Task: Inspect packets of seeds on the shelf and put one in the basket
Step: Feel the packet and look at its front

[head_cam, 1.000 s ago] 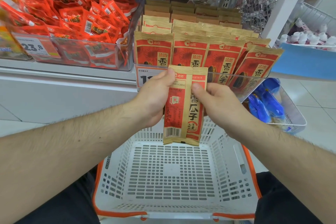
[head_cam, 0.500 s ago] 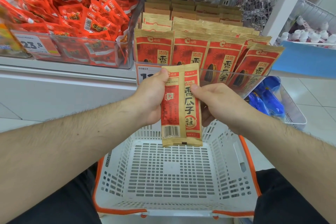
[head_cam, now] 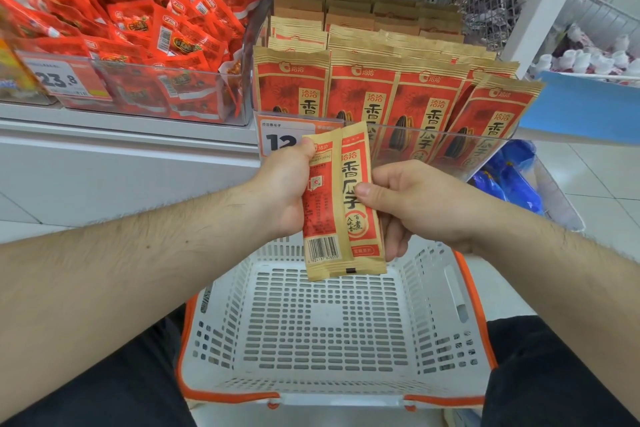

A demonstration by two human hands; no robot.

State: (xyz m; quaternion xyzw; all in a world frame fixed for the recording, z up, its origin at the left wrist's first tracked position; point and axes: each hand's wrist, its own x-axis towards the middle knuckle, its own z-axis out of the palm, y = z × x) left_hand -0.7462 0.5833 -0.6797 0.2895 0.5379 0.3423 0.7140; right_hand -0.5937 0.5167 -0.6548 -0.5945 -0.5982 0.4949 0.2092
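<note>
The left hand (head_cam: 287,191) and the right hand (head_cam: 412,204) are both pinching one seed packet (head_cam: 341,204), thumbs on its back side, and are holding it upright above the white basket (head_cam: 450,291), not touching it; the basket with orange rim is containing nothing; behind, a clear bin (head_cam: 485,152) on the shelf (head_cam: 138,130) is holding rows of the same seed packets (head_cam: 381,90) standing upright; beside it another clear bin (head_cam: 242,107) is holding a heap of red snack packets (head_cam: 145,28).
</note>
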